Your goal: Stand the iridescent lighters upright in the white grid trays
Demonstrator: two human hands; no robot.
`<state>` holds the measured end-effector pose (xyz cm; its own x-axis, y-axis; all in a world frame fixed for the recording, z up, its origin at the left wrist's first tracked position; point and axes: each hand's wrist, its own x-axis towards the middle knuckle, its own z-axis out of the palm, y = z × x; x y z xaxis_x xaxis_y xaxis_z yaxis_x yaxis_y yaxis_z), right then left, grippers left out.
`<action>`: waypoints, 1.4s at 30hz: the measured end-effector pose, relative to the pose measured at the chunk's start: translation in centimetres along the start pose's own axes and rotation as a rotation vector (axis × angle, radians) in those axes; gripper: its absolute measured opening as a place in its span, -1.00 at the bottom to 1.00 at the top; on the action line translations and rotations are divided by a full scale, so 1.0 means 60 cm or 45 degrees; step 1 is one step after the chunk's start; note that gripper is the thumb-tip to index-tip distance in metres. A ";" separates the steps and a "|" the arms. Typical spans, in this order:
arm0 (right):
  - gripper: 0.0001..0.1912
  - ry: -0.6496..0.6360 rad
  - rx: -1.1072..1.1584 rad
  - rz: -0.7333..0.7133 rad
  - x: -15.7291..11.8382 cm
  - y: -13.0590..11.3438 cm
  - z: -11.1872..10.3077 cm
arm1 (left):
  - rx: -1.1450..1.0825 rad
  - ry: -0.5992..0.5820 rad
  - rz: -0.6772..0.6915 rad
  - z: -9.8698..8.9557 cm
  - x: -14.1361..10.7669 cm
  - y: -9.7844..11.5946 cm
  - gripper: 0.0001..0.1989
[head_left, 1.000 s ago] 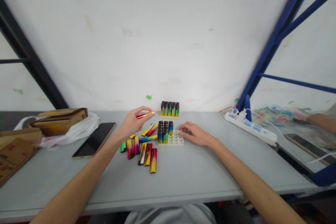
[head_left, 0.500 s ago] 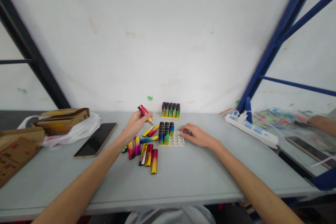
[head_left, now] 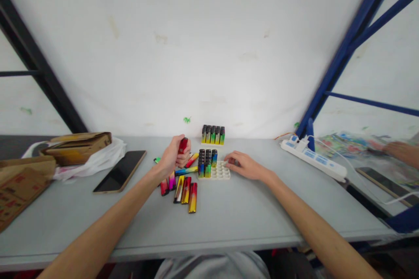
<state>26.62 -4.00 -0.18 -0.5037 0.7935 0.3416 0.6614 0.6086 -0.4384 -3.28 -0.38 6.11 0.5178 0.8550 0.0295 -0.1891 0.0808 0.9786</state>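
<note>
My left hand [head_left: 176,155] is closed around a red lighter [head_left: 183,145], held upright above the loose lighters. Its lower part is hidden by my fingers. Several lighters, among them a red and yellow lighter [head_left: 193,198], lie loosely on the table under and in front of that hand. To their right sits a white tray [head_left: 223,174] with round holes; black-topped lighters [head_left: 205,163] stand upright in its left part, and bare holes show at the right. My right hand [head_left: 241,165] rests at the tray's right edge, fingers loosely bent and apart from the thumb.
Behind the tray, a second tray of upright lighters [head_left: 213,134] stands near the wall. A phone [head_left: 120,171], a white plastic bag [head_left: 108,157] and cardboard boxes [head_left: 78,148] lie to the left. A power strip [head_left: 312,160] lies to the right; beyond it another person's hand [head_left: 401,152] shows.
My left hand has turned the red lighter from a slant to upright and wrapped more fingers around it, moving slightly right and down. My right hand has stayed by the tray.
</note>
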 end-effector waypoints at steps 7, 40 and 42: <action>-0.71 -0.007 0.006 -0.003 -0.001 0.004 0.001 | 0.056 -0.016 -0.047 0.009 0.003 -0.014 -0.67; -0.24 -0.022 -0.039 0.008 0.003 -0.036 0.019 | 0.542 0.283 0.546 0.089 -0.014 -0.003 -0.66; -0.24 -0.029 -0.042 0.020 0.003 -0.037 0.019 | 0.730 0.226 0.575 0.087 -0.013 -0.006 -0.70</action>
<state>24.41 -5.21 -0.07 -0.5057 0.8029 0.3155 0.6871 0.5960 -0.4155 0.74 -3.75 6.77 0.3411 0.8155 0.4676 0.1384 -0.5356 0.8331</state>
